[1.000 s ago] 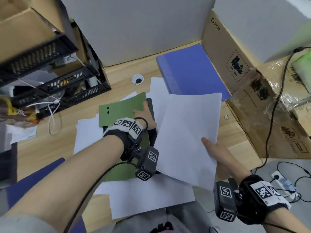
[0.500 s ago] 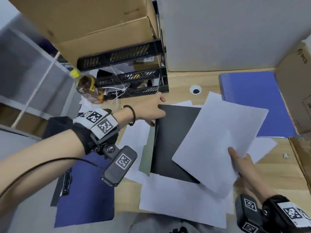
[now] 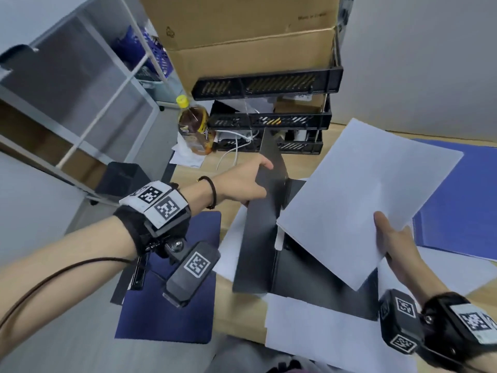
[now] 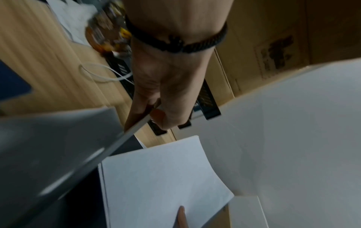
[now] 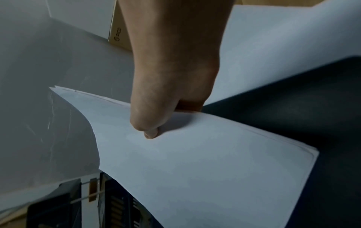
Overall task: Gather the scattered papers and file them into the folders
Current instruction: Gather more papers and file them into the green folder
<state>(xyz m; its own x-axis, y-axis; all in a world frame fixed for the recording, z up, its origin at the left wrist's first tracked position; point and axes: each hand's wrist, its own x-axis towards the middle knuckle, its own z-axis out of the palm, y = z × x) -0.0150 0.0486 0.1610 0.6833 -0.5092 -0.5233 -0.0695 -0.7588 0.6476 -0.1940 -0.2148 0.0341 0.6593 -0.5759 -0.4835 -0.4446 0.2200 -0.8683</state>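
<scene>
1. The left hand pinches the raised cover of a black folder near its top edge; the left wrist view shows the thumb on one face and the fingers on the other, closed on the thin board.
2. That black folder lies open on the light wooden desk, its left cover lifted nearly upright and its right half flat on the desk.
3. The right hand grips a thin stack of white paper sheets by the near edge, thumb pressed on top and the other fingers curled beneath, out of sight.
4. The stack hangs tilted above the flat half of the folder, its lower left corner close to the fold.
5. More loose white sheets lie on the desk, partly under the folder's near edge, and others lie to the right of it.
6. A closed blue folder lies flat at the right, partly under the held stack in the head view.
7. A dark blue folder with a black clip sits at the desk's left edge, below the left wrist.
8. Behind the black folder stands a black plastic stacked tray rack, with a brown cardboard box on its top tier.
9. A clear drink bottle with a yellow cap stands just left of the rack, and a white cable trails from it.
</scene>
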